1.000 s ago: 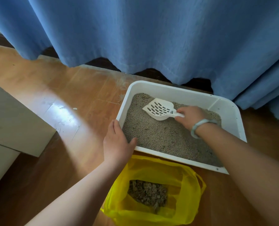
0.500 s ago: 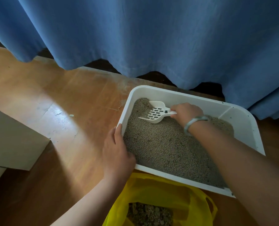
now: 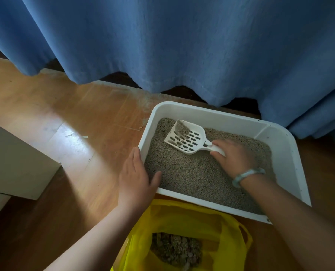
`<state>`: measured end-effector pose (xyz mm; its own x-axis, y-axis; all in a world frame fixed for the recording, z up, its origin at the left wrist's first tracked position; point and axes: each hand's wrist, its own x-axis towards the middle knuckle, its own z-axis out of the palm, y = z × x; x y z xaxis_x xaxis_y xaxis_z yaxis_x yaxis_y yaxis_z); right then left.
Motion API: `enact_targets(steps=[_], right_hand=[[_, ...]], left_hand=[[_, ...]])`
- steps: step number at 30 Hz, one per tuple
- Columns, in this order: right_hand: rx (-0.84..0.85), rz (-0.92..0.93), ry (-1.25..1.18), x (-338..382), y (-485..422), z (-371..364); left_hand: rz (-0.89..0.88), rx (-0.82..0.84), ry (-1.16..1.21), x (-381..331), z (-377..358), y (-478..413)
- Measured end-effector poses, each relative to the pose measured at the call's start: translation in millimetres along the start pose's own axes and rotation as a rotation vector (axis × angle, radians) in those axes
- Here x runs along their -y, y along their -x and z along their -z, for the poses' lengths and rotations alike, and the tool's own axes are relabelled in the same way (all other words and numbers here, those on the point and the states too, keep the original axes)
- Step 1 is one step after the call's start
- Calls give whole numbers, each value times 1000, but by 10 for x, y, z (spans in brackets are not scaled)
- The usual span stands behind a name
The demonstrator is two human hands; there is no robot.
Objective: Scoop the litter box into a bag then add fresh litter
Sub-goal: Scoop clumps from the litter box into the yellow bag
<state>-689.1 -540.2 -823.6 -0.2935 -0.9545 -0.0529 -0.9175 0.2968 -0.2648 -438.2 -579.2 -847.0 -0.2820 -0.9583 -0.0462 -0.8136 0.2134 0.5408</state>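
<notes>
A white litter box (image 3: 284,153) full of grey litter (image 3: 192,173) sits on the wooden floor. My right hand (image 3: 235,157), with a pale bracelet on the wrist, grips the handle of a white slotted scoop (image 3: 186,139). The scoop is lifted just above the litter at the far left of the box, with a small heap of litter at its tip. My left hand (image 3: 135,177) clasps the box's near left corner, thumb inside the rim. An open yellow plastic bag (image 3: 217,223) with dark scooped clumps (image 3: 176,249) inside lies in front of the box.
A blue curtain (image 3: 182,40) hangs right behind the box, its hem just above the floor. A beige cardboard box (image 3: 12,163) stands on the floor at the left. Bare wooden floor (image 3: 74,118) with a bright glare patch lies between them.
The scoop dug into the far left of the litter and now comes up flatter with a little litter on it. My left hand keeps its hold on the box corner. The view shifted slightly.
</notes>
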Motion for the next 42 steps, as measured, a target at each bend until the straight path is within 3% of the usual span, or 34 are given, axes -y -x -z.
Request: enact_targets(steps=[6, 13, 18, 29, 42], right_hand=[[14, 1, -90, -54, 346, 202], [184, -49, -58, -85, 704, 362], [200, -63, -132, -97, 921, 420], [233, 72, -308, -98, 1650, 429], [274, 208, -9, 88, 1949, 155]], left_hand=[[-4, 49, 58, 60, 73, 185], [1, 76, 30, 109, 198, 203], [35, 89, 48, 122, 195, 185], [82, 176, 10, 150, 290, 167], [74, 189, -5, 160, 271, 242]])
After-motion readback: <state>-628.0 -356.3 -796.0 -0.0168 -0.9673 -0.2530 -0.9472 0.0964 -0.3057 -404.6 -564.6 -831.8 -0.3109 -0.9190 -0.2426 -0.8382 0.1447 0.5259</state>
